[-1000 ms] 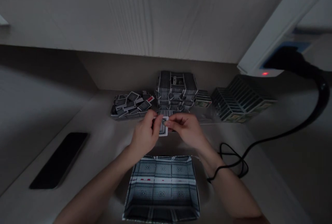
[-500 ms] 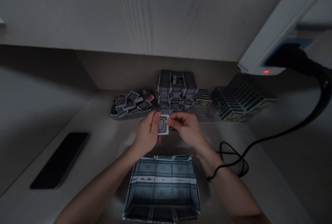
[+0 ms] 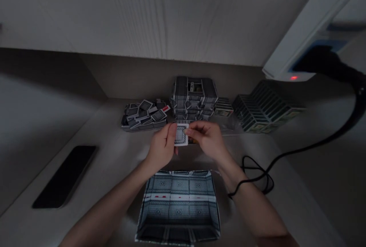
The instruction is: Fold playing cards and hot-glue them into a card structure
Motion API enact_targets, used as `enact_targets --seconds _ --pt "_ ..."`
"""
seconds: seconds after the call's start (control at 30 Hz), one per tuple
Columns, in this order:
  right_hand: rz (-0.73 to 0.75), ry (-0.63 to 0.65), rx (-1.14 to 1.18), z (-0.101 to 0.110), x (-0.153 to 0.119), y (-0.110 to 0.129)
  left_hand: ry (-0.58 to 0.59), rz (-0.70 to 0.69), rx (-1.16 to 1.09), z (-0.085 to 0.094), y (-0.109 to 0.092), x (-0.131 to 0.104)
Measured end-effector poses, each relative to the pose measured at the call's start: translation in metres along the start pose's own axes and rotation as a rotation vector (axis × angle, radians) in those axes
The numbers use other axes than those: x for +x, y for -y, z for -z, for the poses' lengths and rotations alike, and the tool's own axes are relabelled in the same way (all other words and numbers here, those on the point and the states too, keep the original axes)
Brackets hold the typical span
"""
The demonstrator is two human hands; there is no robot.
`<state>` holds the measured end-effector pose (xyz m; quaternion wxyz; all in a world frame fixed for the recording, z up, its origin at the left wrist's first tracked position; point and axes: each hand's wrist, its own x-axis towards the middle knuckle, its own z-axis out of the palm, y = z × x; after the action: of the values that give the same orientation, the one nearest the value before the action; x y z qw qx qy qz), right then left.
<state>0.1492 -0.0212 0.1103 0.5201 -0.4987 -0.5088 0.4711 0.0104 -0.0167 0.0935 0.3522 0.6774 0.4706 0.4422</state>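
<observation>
The card (image 3: 180, 135) is held between both hands, above the middle of the tabletop (image 3: 114, 159), patterned back facing the camera. The left hand (image 3: 162, 144) pinches its left side, thumb on the patterned face; the right hand (image 3: 208, 139) pinches its right side between thumb and fingers. An open box (image 3: 178, 212) lined with patterned cards is located below the hands, nearest the person and between the forearms. A block of folded cards (image 3: 194, 96) stands at the far edge of the tabletop, directly beyond the hands. To its left, towards the far left corner, is a loose pile of cards (image 3: 145, 114); to its right is a small stack (image 3: 223, 108). Further right, near the far right corner, are rows of decks (image 3: 265, 109). A phone (image 3: 65, 176) lies flat near the left edge. A black cable (image 3: 300, 151) runs from a power strip (image 3: 300, 48) with a lit red indicator down to the right forearm.
</observation>
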Motion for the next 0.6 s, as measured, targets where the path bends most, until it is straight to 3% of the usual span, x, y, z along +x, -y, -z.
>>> enact_targets --seconds 0.43,0.6 --pt "-0.008 0.006 -0.016 -0.006 -0.0024 0.0034 -0.081 -0.196 0.458 0.0025 0.0004 -0.0002" --pt "0.0 -0.008 -0.028 -0.0071 -0.0003 0.0007 -0.042 -0.146 0.394 0.0044 0.0014 0.0026"
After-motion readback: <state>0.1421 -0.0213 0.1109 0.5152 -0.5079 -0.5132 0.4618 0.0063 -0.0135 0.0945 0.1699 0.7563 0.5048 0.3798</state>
